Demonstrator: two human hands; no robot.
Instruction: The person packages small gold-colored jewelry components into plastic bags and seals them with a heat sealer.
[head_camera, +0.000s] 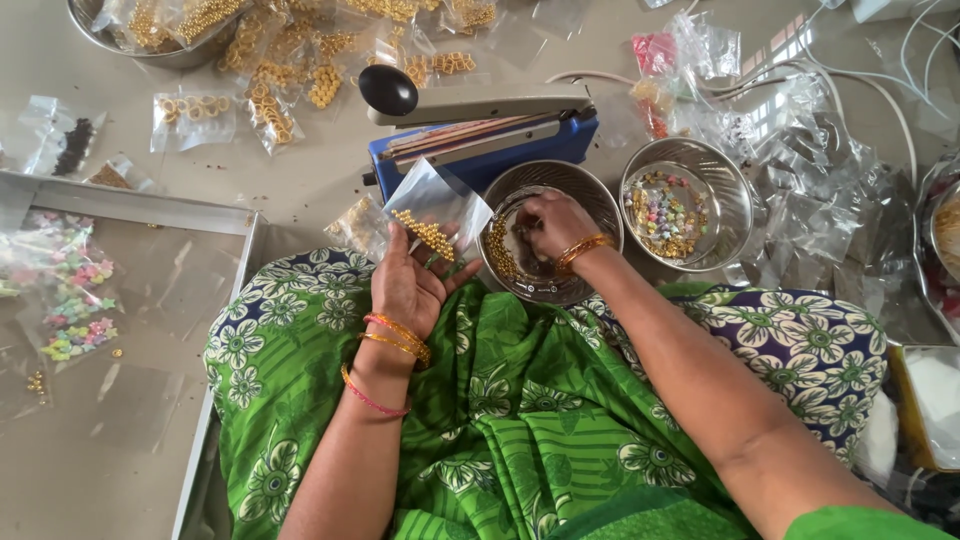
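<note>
My left hand (408, 282) holds a small clear plastic pouch (437, 206) with a string of gold beads in it, above my lap in green flowered cloth. My right hand (548, 224) reaches into a steel bowl (590, 190) that holds gold beads, its fingers curled down among them. Whether it pinches beads cannot be seen. Both wrists wear bangles.
A blue heat sealer with a black knob (470, 125) stands behind the bowl. A second steel bowl (735, 205) of coloured beads is at the right, beside loose clear pouches (820, 190). Filled bead packets (270, 80) lie at the back, a glass-topped tray (130, 210) at the left.
</note>
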